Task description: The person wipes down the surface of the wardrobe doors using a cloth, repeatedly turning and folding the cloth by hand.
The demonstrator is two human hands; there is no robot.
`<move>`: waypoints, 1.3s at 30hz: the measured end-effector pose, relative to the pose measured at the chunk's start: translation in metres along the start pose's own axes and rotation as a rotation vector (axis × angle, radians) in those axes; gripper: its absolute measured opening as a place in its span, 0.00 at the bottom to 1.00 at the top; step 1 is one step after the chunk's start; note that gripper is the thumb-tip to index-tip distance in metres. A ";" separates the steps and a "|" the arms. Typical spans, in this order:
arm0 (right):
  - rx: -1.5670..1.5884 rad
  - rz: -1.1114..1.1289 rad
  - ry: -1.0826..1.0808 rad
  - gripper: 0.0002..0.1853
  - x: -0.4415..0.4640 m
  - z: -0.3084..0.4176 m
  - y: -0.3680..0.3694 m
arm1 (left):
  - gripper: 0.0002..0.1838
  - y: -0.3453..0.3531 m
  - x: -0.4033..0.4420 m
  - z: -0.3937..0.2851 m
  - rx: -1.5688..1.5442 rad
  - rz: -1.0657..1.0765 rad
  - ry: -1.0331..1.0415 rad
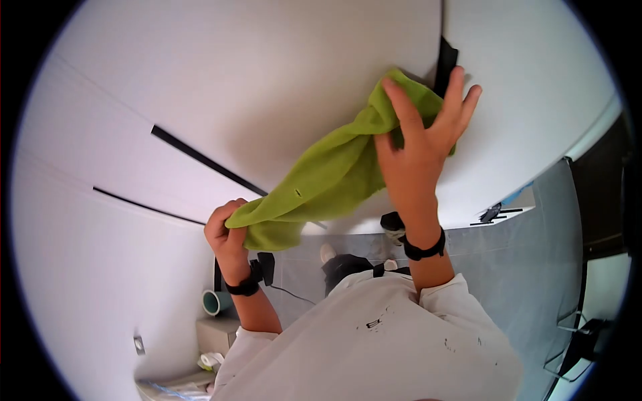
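Observation:
A lime-green cloth (328, 177) with a small slit or dark mark stretches between my hands in front of the white panel. My left hand (227, 230) is closed around its lower left end. At the upper right end, my right hand (424, 140) holds the cloth with the thumb and forefinger, the other fingers spread away. The cloth's upper end lies beside a black vertical strip (445, 65) on the panel and covers its lower part. Whether the cloth touches the panel along its middle I cannot tell.
White panels (301, 60) with black slanted strips (204, 159) rise in front. Below lies a grey tiled floor (521, 274). A green bucket-like container (214, 303) and a cardboard-coloured box (215, 334) stand at the lower left. A black-framed chair (580, 344) is at the right.

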State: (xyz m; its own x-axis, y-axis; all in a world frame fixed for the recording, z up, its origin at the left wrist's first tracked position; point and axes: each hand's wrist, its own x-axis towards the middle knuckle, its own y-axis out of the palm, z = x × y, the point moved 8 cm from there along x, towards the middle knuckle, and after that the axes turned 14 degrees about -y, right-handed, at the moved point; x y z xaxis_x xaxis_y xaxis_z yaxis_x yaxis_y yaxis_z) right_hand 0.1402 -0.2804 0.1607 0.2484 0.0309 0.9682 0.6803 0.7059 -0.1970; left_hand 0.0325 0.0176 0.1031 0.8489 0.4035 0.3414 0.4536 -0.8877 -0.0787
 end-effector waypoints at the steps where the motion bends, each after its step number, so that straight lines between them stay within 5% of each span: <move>1: -0.005 -0.029 -0.046 0.30 0.001 0.003 -0.003 | 0.07 -0.004 -0.001 -0.004 -0.017 0.055 0.019; 5: 0.100 -0.151 -0.089 0.15 0.000 0.001 -0.028 | 0.07 -0.026 0.002 -0.006 0.105 0.025 0.022; 10: 0.583 0.110 -0.146 0.21 -0.019 -0.006 -0.026 | 0.10 -0.041 0.020 0.005 0.030 0.081 -0.004; 12: 0.958 0.220 0.500 0.15 -0.047 -0.037 -0.004 | 0.08 -0.053 0.030 0.017 0.133 -0.008 -0.096; 14: 0.965 0.231 0.554 0.12 -0.056 -0.053 -0.004 | 0.05 -0.054 0.038 0.027 0.097 -0.027 -0.163; 16: 0.856 0.553 0.525 0.10 -0.070 -0.063 0.005 | 0.06 -0.050 0.046 0.038 0.088 0.106 -0.250; 18: 0.831 0.631 0.571 0.09 -0.076 -0.070 0.006 | 0.08 -0.048 0.052 0.041 0.092 0.150 -0.258; 20: 0.756 0.814 0.424 0.08 -0.083 -0.063 0.007 | 0.10 -0.046 0.051 0.045 0.085 0.187 -0.278; 23: 0.920 0.657 0.254 0.08 -0.072 -0.053 -0.009 | 0.09 -0.044 0.055 0.036 -0.038 0.282 -0.221; 26: 0.784 0.635 0.409 0.10 -0.069 -0.070 -0.020 | 0.08 -0.048 0.059 0.036 0.142 0.303 -0.193; 27: 0.786 0.636 0.415 0.10 -0.068 -0.070 -0.018 | 0.06 -0.034 0.060 0.023 0.422 0.233 -0.241; 33: 0.870 0.860 0.492 0.12 -0.086 -0.071 0.001 | 0.11 -0.023 0.073 0.046 0.324 0.310 -0.292; 39: 0.637 0.985 -0.017 0.12 -0.089 -0.041 -0.003 | 0.10 -0.019 0.061 0.040 0.368 0.422 -0.299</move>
State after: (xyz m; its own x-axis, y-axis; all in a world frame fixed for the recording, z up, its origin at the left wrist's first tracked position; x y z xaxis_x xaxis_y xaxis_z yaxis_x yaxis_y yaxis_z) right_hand 0.1447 -0.3145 0.0684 0.4625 0.7676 0.4438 -0.2700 0.5987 -0.7541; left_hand 0.0866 0.0680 0.0880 0.9900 0.1271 -0.0614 0.0818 -0.8711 -0.4843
